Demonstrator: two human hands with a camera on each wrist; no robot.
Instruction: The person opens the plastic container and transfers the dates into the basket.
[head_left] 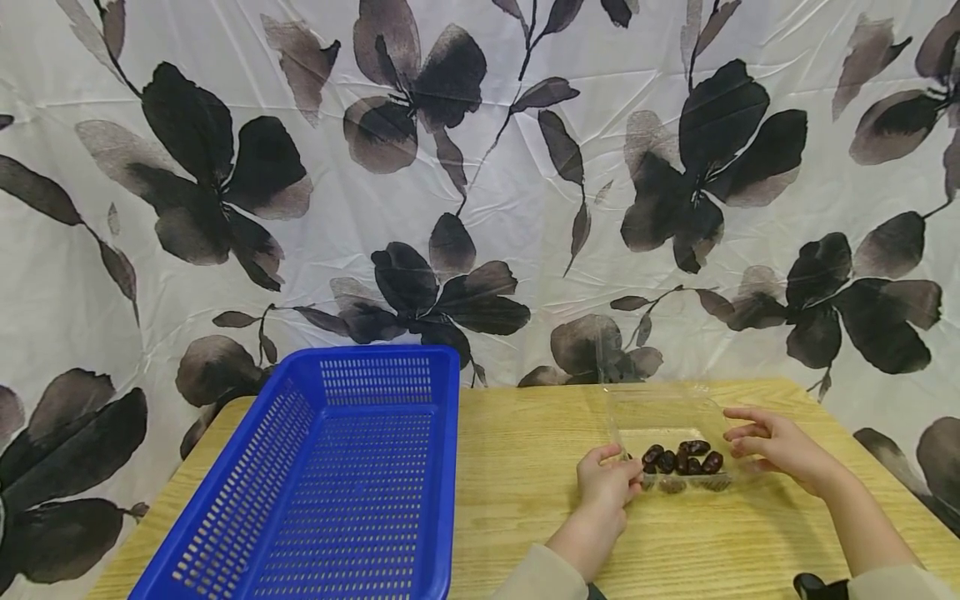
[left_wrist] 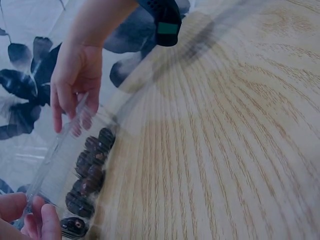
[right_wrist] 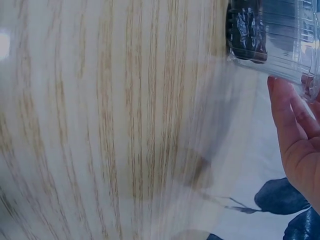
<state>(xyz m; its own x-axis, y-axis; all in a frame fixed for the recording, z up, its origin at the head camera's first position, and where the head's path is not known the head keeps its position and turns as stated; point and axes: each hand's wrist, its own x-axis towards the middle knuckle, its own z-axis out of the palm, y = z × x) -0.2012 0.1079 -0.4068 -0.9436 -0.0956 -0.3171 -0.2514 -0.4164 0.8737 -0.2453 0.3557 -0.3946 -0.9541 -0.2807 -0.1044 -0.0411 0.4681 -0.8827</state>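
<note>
A see-through plastic box point(head_left: 652, 433) sits on the wooden table, its clear lid point(head_left: 615, 367) raised at the back. Several dark brown, glossy dates point(head_left: 681, 460) lie along the front of the box. My left hand point(head_left: 604, 482) pinches the box's left side near the front corner, thumb over the edge. On the opposite side, my right hand point(head_left: 776, 446) holds the right rim; the left wrist view shows its fingers and thumb on either side of the plastic edge point(left_wrist: 50, 155). In the right wrist view the box corner point(right_wrist: 285, 35) shows above the right fingers.
A large blue perforated basket point(head_left: 450, 467) stands on the left half of the wooden table point(head_left: 517, 492), with nothing visible in it. Behind the table hangs a white cloth point(head_left: 510, 242) with dark flowers. A black band point(left_wrist: 167, 32) circles the right wrist.
</note>
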